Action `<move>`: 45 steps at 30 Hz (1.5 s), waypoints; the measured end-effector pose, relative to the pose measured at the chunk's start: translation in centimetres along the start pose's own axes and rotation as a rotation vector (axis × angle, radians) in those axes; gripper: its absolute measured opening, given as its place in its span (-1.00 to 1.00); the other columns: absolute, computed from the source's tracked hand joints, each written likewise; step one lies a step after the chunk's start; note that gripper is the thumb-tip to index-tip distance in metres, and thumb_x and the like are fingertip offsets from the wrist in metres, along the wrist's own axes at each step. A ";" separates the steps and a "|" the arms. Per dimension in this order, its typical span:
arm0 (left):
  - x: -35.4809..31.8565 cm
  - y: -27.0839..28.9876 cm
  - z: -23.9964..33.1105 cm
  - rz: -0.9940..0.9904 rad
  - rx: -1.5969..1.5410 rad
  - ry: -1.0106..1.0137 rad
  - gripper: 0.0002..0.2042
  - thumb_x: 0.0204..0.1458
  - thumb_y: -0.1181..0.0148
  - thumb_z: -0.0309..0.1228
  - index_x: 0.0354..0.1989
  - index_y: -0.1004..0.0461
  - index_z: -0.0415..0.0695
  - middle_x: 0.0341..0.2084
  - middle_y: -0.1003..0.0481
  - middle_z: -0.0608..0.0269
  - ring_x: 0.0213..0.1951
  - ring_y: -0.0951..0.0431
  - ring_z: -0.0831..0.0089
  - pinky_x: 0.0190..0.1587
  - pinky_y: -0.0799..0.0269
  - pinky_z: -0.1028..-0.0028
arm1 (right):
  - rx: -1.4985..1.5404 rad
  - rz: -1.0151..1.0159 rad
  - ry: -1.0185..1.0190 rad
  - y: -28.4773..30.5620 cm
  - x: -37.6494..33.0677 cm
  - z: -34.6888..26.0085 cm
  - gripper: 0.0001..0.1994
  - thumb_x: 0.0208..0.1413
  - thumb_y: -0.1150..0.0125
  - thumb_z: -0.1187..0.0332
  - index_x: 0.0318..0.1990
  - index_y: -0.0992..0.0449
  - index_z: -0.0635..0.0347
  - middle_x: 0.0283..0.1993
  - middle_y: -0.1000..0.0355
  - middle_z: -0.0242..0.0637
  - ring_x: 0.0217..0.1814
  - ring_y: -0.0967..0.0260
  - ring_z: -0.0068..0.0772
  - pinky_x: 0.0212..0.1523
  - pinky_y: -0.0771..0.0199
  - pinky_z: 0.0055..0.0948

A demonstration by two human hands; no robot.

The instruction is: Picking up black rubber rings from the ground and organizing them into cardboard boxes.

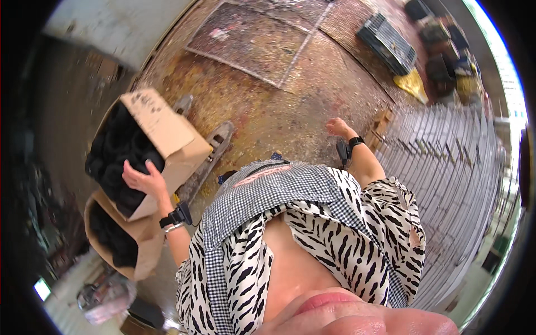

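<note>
My left hand [144, 180] is spread, thumb and fingers apart, at the edge of a cardboard box [177, 139]. Dark, rounded, soft-looking bundles [124, 146] fill that box, and their exact kind is unclear. The hand overlaps them in the picture; whether it touches them I cannot tell. No object shows in its fingers. Out to the right, my right hand [338, 128] hangs over the stained floor with loosely stretched fingers and nothing visible in it. Nearest to it is a stack of pale, thin-edged panels or racks [432, 184]. Each wrist wears a black band.
A second cardboard box [146, 240] with similar black contents stands nearer on the left. Metal forks [220, 137], apparently of a pallet truck, stick out beside the first box. A wire-mesh frame [251, 44] lies ahead; a grey crate [386, 43] and yellow sack [411, 85] sit far right.
</note>
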State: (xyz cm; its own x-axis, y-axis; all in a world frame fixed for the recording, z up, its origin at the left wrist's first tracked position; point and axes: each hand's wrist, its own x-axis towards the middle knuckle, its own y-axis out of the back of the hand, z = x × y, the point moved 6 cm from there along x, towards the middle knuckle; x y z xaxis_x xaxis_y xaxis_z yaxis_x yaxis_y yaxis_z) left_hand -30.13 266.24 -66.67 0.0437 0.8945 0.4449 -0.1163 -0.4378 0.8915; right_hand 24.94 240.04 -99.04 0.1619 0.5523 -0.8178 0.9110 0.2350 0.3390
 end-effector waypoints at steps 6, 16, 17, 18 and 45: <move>-9.6 -9.7 -0.8 -1.089 -0.465 0.103 -0.55 -0.15 -0.13 -0.37 -0.02 -0.30 -0.19 -0.23 -0.44 -0.02 -0.14 -0.44 0.15 -0.05 -0.32 0.32 | 0.040 -0.064 -0.103 -1.4 0.3 3.4 -0.85 -0.07 -0.04 0.34 -0.42 -0.47 0.20 -0.58 -0.40 -0.34 -0.61 -0.36 -0.54 -0.65 -0.34 -0.55; -31.2 -13.5 -12.1 -1.372 -0.266 0.571 -0.60 -0.27 -0.23 -0.27 -0.18 -0.45 -0.15 -0.27 -0.51 0.15 -0.18 -0.49 0.31 -0.11 -0.37 0.39 | 0.312 -0.083 -0.306 -0.9 -5.1 5.8 -0.81 0.05 0.03 0.36 -0.19 -0.39 0.20 -0.47 -0.38 -0.31 -0.62 -0.30 -0.54 -0.67 -0.28 -0.60; -34.0 -12.8 -14.6 -1.403 -0.251 0.644 -0.60 -0.30 -0.24 -0.25 -0.21 -0.47 -0.14 -0.27 -0.51 0.16 -0.18 -0.49 0.33 -0.10 -0.37 0.40 | 0.335 -0.047 -0.333 -0.8 -6.3 5.3 -0.85 0.03 0.03 0.40 -0.26 -0.39 0.22 -0.51 -0.37 -0.32 -0.64 -0.29 -0.54 -0.69 -0.24 -0.60; -35.9 -12.6 -15.9 -1.441 -0.246 0.701 -0.59 -0.32 -0.25 -0.23 -0.23 -0.49 -0.13 -0.27 -0.51 0.17 -0.18 -0.49 0.34 -0.10 -0.37 0.41 | 0.364 0.005 -0.366 -0.5 -7.5 5.8 -0.89 0.01 0.04 0.43 -0.33 -0.39 0.24 -0.55 -0.35 -0.32 -0.66 -0.28 -0.53 -0.72 -0.21 -0.60; -16.2 -23.9 -9.0 -1.319 -0.306 0.736 -0.67 -0.18 -0.14 -0.33 -0.20 -0.46 -0.19 -0.34 -0.52 0.12 -0.29 -0.52 0.36 -0.20 -0.40 0.42 | 0.262 -0.041 -0.294 7.7 10.7 -7.9 -0.84 0.05 0.02 0.37 -0.29 -0.40 0.26 -0.51 -0.37 -0.33 -0.60 -0.33 -0.52 -0.65 -0.31 -0.56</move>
State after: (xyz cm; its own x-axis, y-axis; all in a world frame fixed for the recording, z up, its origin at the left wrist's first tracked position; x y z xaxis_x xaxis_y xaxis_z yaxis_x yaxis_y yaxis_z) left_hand -36.97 263.01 -95.97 -0.1972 0.5036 -0.8411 -0.5861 0.6272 0.5129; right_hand 30.64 254.06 -101.52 0.1900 0.2851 -0.9395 0.9788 0.0193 0.2038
